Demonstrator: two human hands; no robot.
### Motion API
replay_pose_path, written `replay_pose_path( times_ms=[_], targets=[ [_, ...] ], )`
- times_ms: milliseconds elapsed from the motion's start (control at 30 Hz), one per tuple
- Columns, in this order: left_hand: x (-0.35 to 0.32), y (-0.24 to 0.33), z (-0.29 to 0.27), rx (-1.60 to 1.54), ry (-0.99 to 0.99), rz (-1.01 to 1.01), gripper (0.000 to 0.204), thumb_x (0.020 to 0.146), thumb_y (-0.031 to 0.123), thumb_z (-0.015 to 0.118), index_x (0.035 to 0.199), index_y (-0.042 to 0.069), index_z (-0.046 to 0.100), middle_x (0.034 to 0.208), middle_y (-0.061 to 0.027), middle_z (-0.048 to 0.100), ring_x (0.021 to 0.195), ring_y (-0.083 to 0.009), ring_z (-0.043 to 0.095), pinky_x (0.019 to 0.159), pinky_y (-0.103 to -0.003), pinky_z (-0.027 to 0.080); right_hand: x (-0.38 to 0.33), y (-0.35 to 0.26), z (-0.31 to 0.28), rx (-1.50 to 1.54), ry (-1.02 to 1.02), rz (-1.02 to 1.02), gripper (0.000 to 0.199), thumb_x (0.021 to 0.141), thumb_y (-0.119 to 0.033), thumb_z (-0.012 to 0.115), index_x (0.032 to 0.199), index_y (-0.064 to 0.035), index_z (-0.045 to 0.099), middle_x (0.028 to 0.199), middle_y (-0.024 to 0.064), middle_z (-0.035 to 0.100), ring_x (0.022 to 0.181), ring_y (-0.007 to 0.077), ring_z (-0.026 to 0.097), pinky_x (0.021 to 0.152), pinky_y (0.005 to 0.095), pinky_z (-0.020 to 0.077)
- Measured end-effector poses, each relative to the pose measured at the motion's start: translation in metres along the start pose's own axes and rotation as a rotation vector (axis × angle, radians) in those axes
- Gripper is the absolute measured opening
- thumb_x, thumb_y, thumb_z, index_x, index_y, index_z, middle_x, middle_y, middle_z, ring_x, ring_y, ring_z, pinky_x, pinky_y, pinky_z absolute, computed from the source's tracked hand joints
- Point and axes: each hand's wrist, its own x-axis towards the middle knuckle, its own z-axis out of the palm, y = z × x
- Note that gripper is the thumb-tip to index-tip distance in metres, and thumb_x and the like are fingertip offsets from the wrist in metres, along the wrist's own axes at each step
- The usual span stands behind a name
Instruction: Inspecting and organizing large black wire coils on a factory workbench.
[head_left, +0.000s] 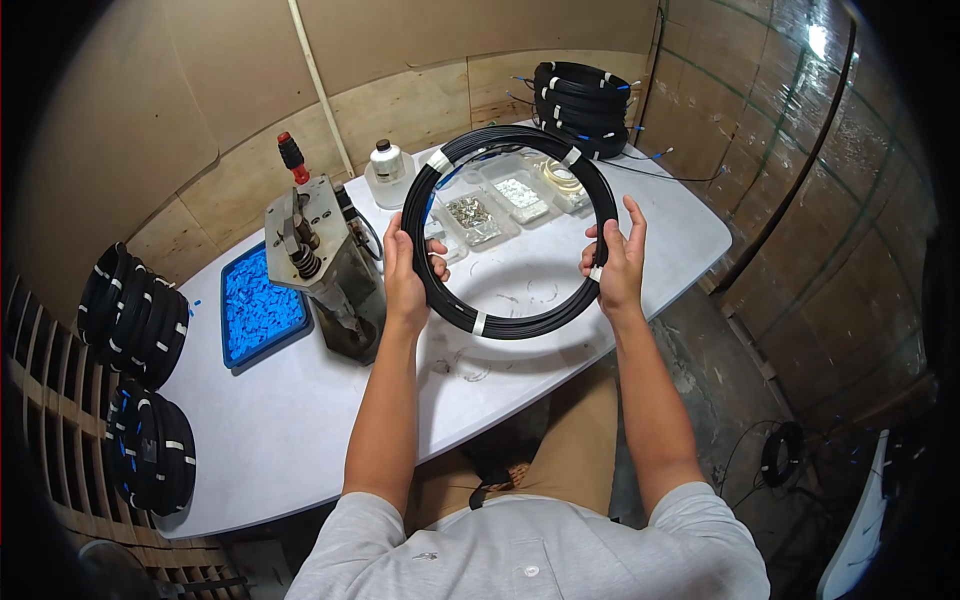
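Observation:
A large coil of black cable [530,325], bound with several white bands, is held up above the white table. My left hand [408,268] grips its left side, with the fingers curled behind and through the ring. On the opposite side my right hand [620,258] holds the coil near a white band, its index finger and thumb partly raised. A blue cable end shows along the coil's upper left inside edge. Seen through the ring are a clear tray of small metal parts [472,215] and a clear tray of white pieces [522,198].
Left of the coil stands a metal hand press [318,235], beside a blue tray [268,355] of small blue parts. Stacked black coils [580,105] sit at the back right; more coils [150,450] stand at the left edge. A white bottle [386,163] is behind on the table [270,440].

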Motion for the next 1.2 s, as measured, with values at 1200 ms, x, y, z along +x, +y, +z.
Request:
replay_pose_path(
  times_ms=[1200],
  targets=[
    [0.021, 0.029, 0.005, 0.382, -0.04, 0.206, 0.043, 0.09, 0.023, 0.072, 0.123, 0.001, 0.054, 0.092, -0.0063, 0.066, 0.078, -0.0099, 0.059, 0.072, -0.025, 0.048, 0.02, -0.023, -0.03, 0.339, -0.325, 0.295, 0.022, 0.083, 0.0, 0.058, 0.104, -0.0016, 0.052, 0.06, 0.0009, 0.046, 0.044, 0.009, 0.044, 0.038, 0.0255, 0.0385]
  ],
)
